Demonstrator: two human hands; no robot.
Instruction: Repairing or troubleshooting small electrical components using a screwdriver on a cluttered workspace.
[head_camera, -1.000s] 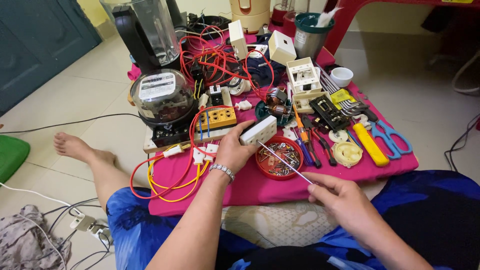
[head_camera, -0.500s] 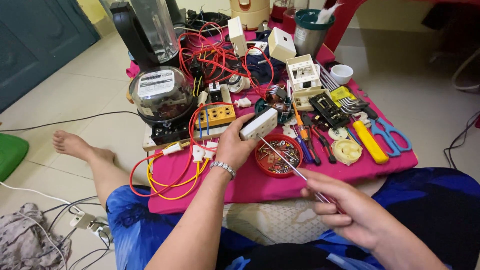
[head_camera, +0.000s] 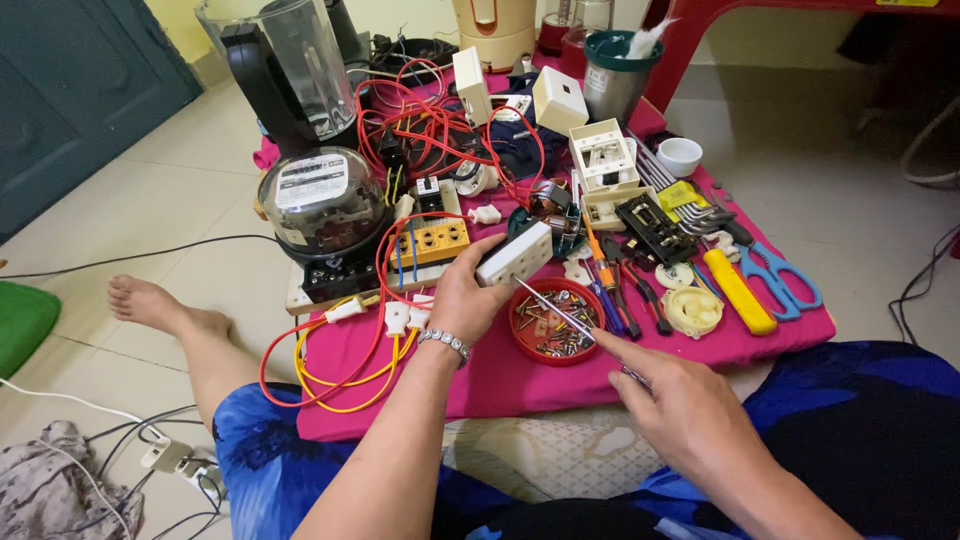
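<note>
Your left hand (head_camera: 465, 300) is wrapped around a white socket block (head_camera: 515, 253), thumb underneath and fingers over the top, lifting it just above the pink cloth (head_camera: 420, 345) near the middle of the view. Your right hand (head_camera: 680, 405) pinches the handle of a thin screwdriver (head_camera: 560, 315), whose tip points toward 10 o'clock and touches the block's near face. Directly under the shaft sits a red dish of screws (head_camera: 550, 325).

The block looks like light, rigid plastic with smooth faces, so it could twist under the screwdriver's push; gripping it across its long edges, as you do now, seems soundest. The screwdriver is slim and stiff and probably rolls easily between fingertips.

At 9 o'clock from the block lies a yellow terminal box (head_camera: 432, 240) among red and yellow wires (head_camera: 330, 370). Blue scissors (head_camera: 780, 275) rest at 3 o'clock.
</note>
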